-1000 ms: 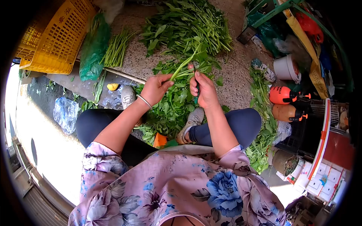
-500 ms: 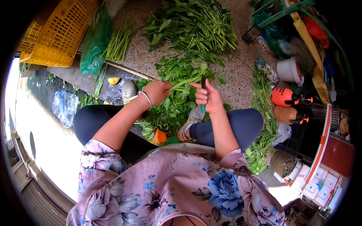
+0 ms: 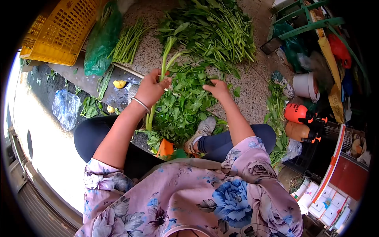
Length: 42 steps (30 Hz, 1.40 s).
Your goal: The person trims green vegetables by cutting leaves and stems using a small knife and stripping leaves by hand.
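Green stems (image 3: 167, 49) stand out above and below my left hand (image 3: 149, 87), which is closed around them and wears a bracelet. My right hand (image 3: 218, 90) is over the right side of the loose leaf pile (image 3: 181, 98), its fingers bent; whether it still has the green-handled knife cannot be made out. Beyond the hands lies a large heap of leafy stems (image 3: 213, 29). A smaller bundle of trimmed stems (image 3: 129, 42) rests on the ground to its left.
A yellow crate (image 3: 65, 31) and a green plastic bag (image 3: 102, 47) are at the upper left. Two shoes flank the leaf pile. On the right are more greens (image 3: 277, 118), a white bucket (image 3: 306, 87) and an orange-red spray bottle (image 3: 295, 113).
My left hand has moved up and left, and its stems now point upward. My right hand has drawn apart from them, and the knife visible earlier no longer shows clearly.
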Each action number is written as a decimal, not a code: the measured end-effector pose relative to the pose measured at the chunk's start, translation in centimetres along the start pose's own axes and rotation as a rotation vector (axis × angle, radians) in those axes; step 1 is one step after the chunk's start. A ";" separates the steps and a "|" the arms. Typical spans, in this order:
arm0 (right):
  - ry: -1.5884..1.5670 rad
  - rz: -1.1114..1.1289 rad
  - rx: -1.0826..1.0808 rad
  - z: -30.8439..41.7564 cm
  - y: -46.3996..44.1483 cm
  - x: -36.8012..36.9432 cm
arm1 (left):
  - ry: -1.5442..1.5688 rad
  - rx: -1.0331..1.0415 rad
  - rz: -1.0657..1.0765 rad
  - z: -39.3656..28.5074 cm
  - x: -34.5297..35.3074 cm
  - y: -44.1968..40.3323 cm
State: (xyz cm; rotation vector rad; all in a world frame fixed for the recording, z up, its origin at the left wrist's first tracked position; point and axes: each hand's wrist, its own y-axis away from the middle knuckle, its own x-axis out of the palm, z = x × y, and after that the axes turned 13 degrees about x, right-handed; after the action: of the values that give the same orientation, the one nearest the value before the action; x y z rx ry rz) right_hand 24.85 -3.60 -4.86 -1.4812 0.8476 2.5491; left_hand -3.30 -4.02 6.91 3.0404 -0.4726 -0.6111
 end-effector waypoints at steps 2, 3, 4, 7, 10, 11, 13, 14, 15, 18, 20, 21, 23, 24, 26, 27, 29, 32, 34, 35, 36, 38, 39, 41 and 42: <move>-0.104 0.078 0.105 2.2 -1.8 -1.2 | 0.669 -0.333 -0.182 -1.5 -0.4 -0.2; 0.043 -0.132 0.085 2.0 -3.2 -0.6 | 0.742 -0.356 -0.265 -1.6 -0.6 -0.4; 0.190 -0.341 0.062 2.1 -4.0 -0.3 | 0.739 -0.362 -0.277 -1.3 -0.8 -0.5; 0.296 -0.277 0.233 2.8 -5.9 0.4 | 0.871 -0.406 -0.375 -1.1 -1.2 -0.8; 0.413 -0.270 0.132 3.3 -6.4 0.7 | 0.870 -0.413 -0.412 -1.2 -1.1 -0.9; 0.391 -0.256 0.136 3.4 -6.5 0.8 | 0.874 -0.422 -0.425 -1.2 -1.0 -1.0; 0.384 -0.209 0.131 3.4 -6.7 0.7 | 0.879 -0.415 -0.427 -1.1 -0.9 -1.0; 0.376 -0.160 0.140 3.2 -6.7 0.7 | 0.882 -0.416 -0.417 -1.1 -0.8 -1.0; 0.372 -0.160 0.142 2.1 -7.5 1.2 | 0.893 -0.424 -0.434 -1.3 -0.8 -1.1; -0.005 0.142 0.088 0.7 -8.3 0.8 | 0.936 -0.444 -0.460 -1.2 -0.7 -1.3; -0.578 0.642 0.325 4.8 -2.3 -5.2 | 0.949 -0.455 -0.455 -1.2 -0.6 -1.3; -0.707 0.722 0.340 5.2 -0.7 -6.7 | 0.958 -0.469 -0.448 -1.3 -0.4 -1.3; -0.862 0.794 0.327 4.2 1.5 -8.7 | 0.953 -0.474 -0.393 -1.2 -0.2 -1.3; -1.015 0.872 0.305 4.0 2.8 -9.7 | 0.945 -0.477 -0.348 -1.1 -0.1 -1.3; -1.110 0.905 0.279 3.7 6.1 -11.0 | 0.941 -0.505 -0.343 -1.2 0.4 -1.5; -1.175 0.913 0.287 3.2 7.4 -11.1 | 0.935 -0.537 -0.339 -1.3 0.8 -1.5; -1.238 0.925 0.290 2.5 10.0 -11.1 | 0.964 -0.541 -0.253 -0.9 2.2 -1.4; -1.348 0.873 0.234 2.5 13.7 -9.6 | 0.969 -0.576 -0.064 -3.0 3.0 -0.9; -1.158 0.727 0.210 3.2 15.5 -8.3 | 0.994 -0.474 -0.081 -4.4 3.5 -0.7; -1.117 0.646 0.205 3.6 16.3 -7.6 | 1.078 -0.427 -0.086 -4.8 3.6 -0.6; -1.098 0.614 0.148 3.8 16.6 -6.8 | 1.075 -0.424 -0.079 -4.9 3.9 -0.4; -1.095 0.534 0.105 4.6 17.3 -5.3 | 0.950 -0.348 -0.127 -4.7 4.6 -0.4; -1.081 0.524 0.100 5.0 17.3 -4.7 | 1.052 -0.308 -0.102 -4.8 4.4 -0.5; -1.100 0.508 0.096 5.5 17.4 -3.9 | 1.089 -0.287 -0.114 -5.3 4.4 -0.4; -1.115 0.499 0.097 5.8 17.4 -3.5 | 1.127 -0.273 -0.132 -5.6 4.3 -0.3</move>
State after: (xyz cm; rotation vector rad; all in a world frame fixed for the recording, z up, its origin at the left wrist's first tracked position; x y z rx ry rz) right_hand 16.54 -14.72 7.61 0.3337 1.1208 2.9112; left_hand 2.67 -5.27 10.44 2.5830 -0.1093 0.9354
